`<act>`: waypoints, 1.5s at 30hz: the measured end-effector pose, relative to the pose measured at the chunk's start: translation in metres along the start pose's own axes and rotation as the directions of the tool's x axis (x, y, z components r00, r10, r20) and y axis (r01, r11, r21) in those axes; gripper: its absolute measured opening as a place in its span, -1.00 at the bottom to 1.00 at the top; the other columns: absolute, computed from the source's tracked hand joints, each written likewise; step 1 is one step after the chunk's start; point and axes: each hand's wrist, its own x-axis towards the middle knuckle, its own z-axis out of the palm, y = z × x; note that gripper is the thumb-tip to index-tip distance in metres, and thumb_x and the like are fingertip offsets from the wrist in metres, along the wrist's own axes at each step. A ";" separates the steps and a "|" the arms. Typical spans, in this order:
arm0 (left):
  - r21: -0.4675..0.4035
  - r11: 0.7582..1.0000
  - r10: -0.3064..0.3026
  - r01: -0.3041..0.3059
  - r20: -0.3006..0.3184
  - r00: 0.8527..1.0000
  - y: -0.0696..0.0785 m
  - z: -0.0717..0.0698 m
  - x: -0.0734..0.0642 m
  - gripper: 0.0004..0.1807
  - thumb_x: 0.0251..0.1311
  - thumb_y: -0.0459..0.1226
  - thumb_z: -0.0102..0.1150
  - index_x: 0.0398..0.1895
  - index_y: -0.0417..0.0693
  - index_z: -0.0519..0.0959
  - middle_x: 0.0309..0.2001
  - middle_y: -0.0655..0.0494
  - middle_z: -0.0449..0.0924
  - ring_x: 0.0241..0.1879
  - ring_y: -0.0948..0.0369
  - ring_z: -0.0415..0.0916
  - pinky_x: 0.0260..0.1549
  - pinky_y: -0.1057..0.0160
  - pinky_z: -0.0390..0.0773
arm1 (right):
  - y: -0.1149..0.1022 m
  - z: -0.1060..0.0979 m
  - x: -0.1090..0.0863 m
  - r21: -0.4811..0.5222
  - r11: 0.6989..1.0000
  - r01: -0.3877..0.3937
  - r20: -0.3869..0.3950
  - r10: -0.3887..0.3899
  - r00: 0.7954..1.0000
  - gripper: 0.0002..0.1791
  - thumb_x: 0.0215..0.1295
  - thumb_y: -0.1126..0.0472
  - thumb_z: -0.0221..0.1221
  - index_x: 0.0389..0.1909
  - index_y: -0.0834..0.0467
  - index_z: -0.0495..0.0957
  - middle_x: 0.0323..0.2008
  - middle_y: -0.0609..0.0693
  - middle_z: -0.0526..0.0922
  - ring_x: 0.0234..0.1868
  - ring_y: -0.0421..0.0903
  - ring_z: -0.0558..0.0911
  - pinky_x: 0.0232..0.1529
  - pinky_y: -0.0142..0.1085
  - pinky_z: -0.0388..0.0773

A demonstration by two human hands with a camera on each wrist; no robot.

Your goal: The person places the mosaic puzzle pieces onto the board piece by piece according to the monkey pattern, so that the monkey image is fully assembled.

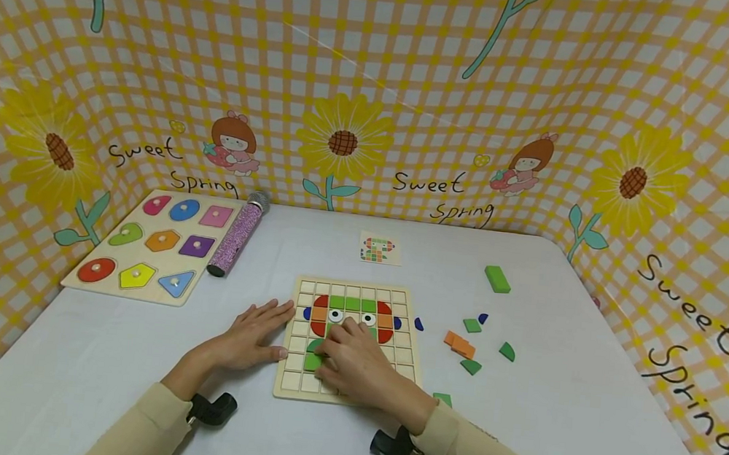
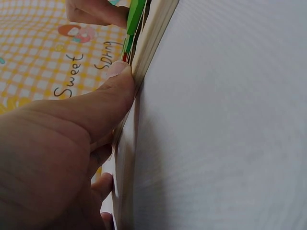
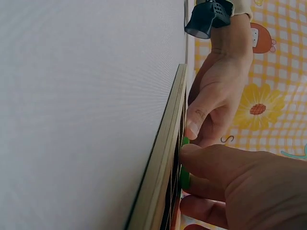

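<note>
Left hand relaxed, fingers extended, touching the left edge of a gridded wooden board, right hand bent-fingered over it, fingertips touching a green square block beneath, pinched or merely pressed unclear.

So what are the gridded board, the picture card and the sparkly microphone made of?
Gridded board: probably wood, pale and matte, with layered edges. Picture card: likely paper or thin cardboard, smooth-looking, being flat and printed. Microphone: handle sparkles like glitter, base material unclear; greyish head, perhaps metal mesh.
</note>
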 end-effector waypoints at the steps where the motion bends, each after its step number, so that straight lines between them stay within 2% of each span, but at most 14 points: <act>1: 0.000 1.000 0.002 -0.002 -0.001 1.000 0.000 0.000 0.000 -0.19 0.23 -0.04 0.14 0.46 -0.09 0.05 0.51 0.00 -0.06 0.50 -0.11 -0.23 0.42 -0.25 -0.28 | 0.000 0.001 0.000 -0.004 1.000 0.003 -0.003 -0.003 1.000 -0.71 0.07 -0.07 0.32 -0.23 -0.03 0.68 -0.29 -0.17 0.58 -0.25 -0.19 0.33 -0.25 -0.38 0.26; 13: -0.009 1.000 0.007 -0.007 -0.004 1.000 0.001 0.001 0.000 -0.19 0.23 -0.04 0.13 0.46 -0.10 0.06 0.51 -0.01 -0.05 0.50 -0.12 -0.22 0.42 -0.25 -0.28 | 0.002 0.000 -0.003 0.001 1.000 -0.007 -0.010 0.007 1.000 -0.72 0.07 -0.07 0.31 -0.24 -0.03 0.68 -0.27 -0.16 0.58 -0.24 -0.18 0.33 -0.23 -0.35 0.30; 21: -0.006 1.000 0.009 -0.009 -0.012 1.000 0.001 0.000 0.000 -0.19 0.23 -0.04 0.14 0.45 -0.12 0.07 0.51 -0.04 -0.04 0.49 -0.14 -0.22 0.41 -0.27 -0.29 | 0.015 -0.011 -0.016 0.074 0.997 -0.039 -0.034 0.041 0.999 -0.73 0.09 -0.02 0.30 -0.22 0.01 0.68 -0.29 -0.16 0.56 -0.20 -0.18 0.34 -0.13 -0.30 0.35; 25: -0.009 1.000 0.006 -0.006 -0.010 1.000 0.001 0.000 -0.001 -0.19 0.23 -0.04 0.13 0.46 -0.12 0.06 0.51 -0.04 -0.04 0.50 -0.14 -0.23 0.42 -0.26 -0.29 | 0.029 -0.016 -0.027 0.095 0.994 -0.060 -0.050 0.065 0.997 -0.72 0.06 0.00 0.34 -0.22 0.03 0.68 -0.27 -0.15 0.58 -0.17 -0.19 0.35 -0.11 -0.27 0.34; 30: -0.010 1.000 0.003 -0.003 -0.006 1.000 0.001 0.001 0.000 -0.19 0.22 -0.03 0.14 0.46 -0.12 0.06 0.51 -0.04 -0.04 0.50 -0.13 -0.23 0.42 -0.25 -0.29 | 0.053 -0.020 -0.042 0.049 0.995 -0.085 -0.092 0.090 0.992 -0.67 -0.03 0.00 0.40 -0.24 0.04 0.68 -0.28 -0.13 0.57 -0.21 -0.18 0.34 -0.20 -0.30 0.33; 33: -0.014 1.000 0.003 -0.003 -0.004 1.000 0.001 0.001 0.000 -0.19 0.23 -0.03 0.14 0.46 -0.12 0.06 0.51 -0.03 -0.05 0.50 -0.13 -0.24 0.42 -0.25 -0.30 | 0.068 -0.024 -0.053 0.033 0.991 -0.129 -0.098 0.132 0.986 -0.66 -0.06 0.00 0.42 -0.24 0.05 0.68 -0.28 -0.11 0.57 -0.23 -0.17 0.33 -0.23 -0.30 0.31; 40: -0.016 1.000 0.006 -0.006 -0.007 1.000 0.001 0.001 0.000 -0.19 0.23 -0.04 0.14 0.45 -0.14 0.07 0.50 -0.05 -0.04 0.50 -0.14 -0.23 0.42 -0.26 -0.29 | 0.103 -0.029 -0.077 0.010 0.955 -0.296 -0.079 0.295 0.952 -0.62 -0.07 0.04 0.42 -0.19 0.08 0.67 -0.22 -0.07 0.60 -0.21 -0.14 0.38 -0.24 -0.31 0.32; 45: -0.012 1.000 0.005 -0.005 -0.007 1.000 0.001 0.001 0.000 -0.19 0.23 -0.05 0.14 0.45 -0.15 0.07 0.50 -0.06 -0.04 0.49 -0.15 -0.23 0.42 -0.26 -0.28 | 0.127 -0.035 -0.095 0.015 0.935 -0.353 -0.072 0.353 0.933 -0.62 -0.03 0.09 0.41 -0.15 0.13 0.65 -0.24 -0.04 0.59 -0.23 -0.11 0.34 -0.27 -0.30 0.24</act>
